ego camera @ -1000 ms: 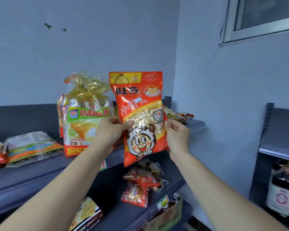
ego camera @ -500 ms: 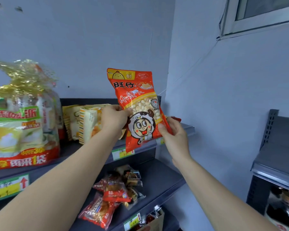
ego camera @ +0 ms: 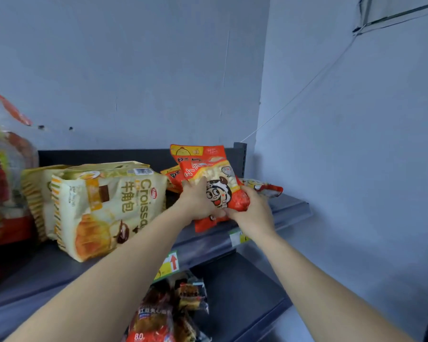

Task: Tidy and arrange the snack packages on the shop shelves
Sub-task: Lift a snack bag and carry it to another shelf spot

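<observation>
Snack bag: red glossy plastic snack bag (ego camera: 218, 183), cartoon face, pale puffs showing, creased.
Left hand (ego camera: 195, 201): grips its left edge.
Right hand (ego camera: 252, 208): grips its lower right.

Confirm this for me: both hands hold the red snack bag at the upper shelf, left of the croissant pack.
Not quite. The head view shows the left hand and right hand holding the red snack bag at the upper shelf, but it is right of the croissant pack, not left.
</observation>
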The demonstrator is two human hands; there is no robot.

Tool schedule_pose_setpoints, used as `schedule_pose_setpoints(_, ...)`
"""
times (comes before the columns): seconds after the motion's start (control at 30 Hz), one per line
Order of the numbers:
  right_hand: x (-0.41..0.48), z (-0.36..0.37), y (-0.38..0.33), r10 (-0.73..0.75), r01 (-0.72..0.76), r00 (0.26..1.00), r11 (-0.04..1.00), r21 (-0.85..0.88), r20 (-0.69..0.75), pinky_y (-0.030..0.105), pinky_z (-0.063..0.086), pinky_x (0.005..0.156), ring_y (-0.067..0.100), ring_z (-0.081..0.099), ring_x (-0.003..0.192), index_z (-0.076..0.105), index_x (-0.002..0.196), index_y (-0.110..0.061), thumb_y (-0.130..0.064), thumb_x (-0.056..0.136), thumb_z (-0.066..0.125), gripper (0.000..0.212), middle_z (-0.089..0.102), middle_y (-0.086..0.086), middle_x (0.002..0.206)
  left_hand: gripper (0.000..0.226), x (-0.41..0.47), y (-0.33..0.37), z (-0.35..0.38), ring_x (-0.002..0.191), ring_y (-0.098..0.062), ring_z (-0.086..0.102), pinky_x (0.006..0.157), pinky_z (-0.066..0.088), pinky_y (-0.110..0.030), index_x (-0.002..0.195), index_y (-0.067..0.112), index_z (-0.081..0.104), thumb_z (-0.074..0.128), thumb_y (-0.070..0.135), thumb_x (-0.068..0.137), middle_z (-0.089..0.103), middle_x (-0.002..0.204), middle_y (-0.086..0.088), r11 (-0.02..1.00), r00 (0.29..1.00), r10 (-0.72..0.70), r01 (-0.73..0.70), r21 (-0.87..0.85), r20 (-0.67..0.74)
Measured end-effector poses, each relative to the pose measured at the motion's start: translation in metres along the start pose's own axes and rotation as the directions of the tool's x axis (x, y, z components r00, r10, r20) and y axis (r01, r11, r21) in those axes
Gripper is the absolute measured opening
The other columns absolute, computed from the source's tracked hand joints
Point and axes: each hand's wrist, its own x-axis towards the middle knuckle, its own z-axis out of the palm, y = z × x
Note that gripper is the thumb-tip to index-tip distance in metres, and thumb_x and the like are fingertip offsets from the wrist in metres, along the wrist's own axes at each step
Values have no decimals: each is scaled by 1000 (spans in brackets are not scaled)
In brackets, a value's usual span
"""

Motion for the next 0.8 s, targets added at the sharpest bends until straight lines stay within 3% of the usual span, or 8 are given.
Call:
schedule_pose_setpoints(0.07, 13, 6, 6, -26, 28, 998, 999, -42, 49, 38, 48, 89, 22, 55, 113, 47, 132, -32, -45, 68, 81, 74, 57, -2, 124, 111, 8, -6, 7, 141, -39, 26, 111, 32, -42, 154, 26, 2, 80, 29, 75, -9, 158, -16, 990, 1000, -9, 13, 139, -25)
schedule_pose_setpoints(0.13, 22, 11, 9, -48, 52, 995, 997, -51, 84, 39, 50, 87, 21, 57, 111, 46, 133, -33, -47, 68, 80, 75, 58, -4, 123, 108, 14, -10, 12, 136, -37, 35, 107, 37, -40, 154, 29, 0, 77, 25, 79, -12, 159, -15, 988, 998, -16, 25, 152, -57)
schedule_pose_setpoints(0.27, 38, 23, 19, -88, 102, 988, 989, -108, 126, 43, 48, 94, 23, 50, 124, 31, 146, -34, -40, 78, 75, 81, 49, -3, 139, 105, 31, -20, 22, 124, -36, 48, 97, 48, -45, 152, 39, -5, 73, 34, 82, 9, 155, -16, 968, 989, -70, 99, 230, -130)
schedule_pose_setpoints(0.47, 48, 28, 25, -94, 142, 980, 949, -281, 176, 47, 39, 101, 28, 36, 134, 10, 152, -38, -43, 88, 62, 82, 31, -1, 153, 99, 41, -21, 30, 118, -35, 51, 92, 50, -49, 149, 42, -11, 65, 44, 86, 25, 147, -15, 906, 967, -116, 197, 374, -227)
schedule_pose_setpoints(0.8, 31, 31, 30, -116, 122, 991, 988, -93, 69, 49, 37, 105, 27, 34, 134, 22, 149, -30, -41, 80, 68, 83, 36, 2, 149, 105, 11, -16, 30, 121, -35, 50, 95, 49, -44, 152, 29, -11, 69, 39, 85, 28, 145, -19, 929, 972, -144, 198, 312, -187)
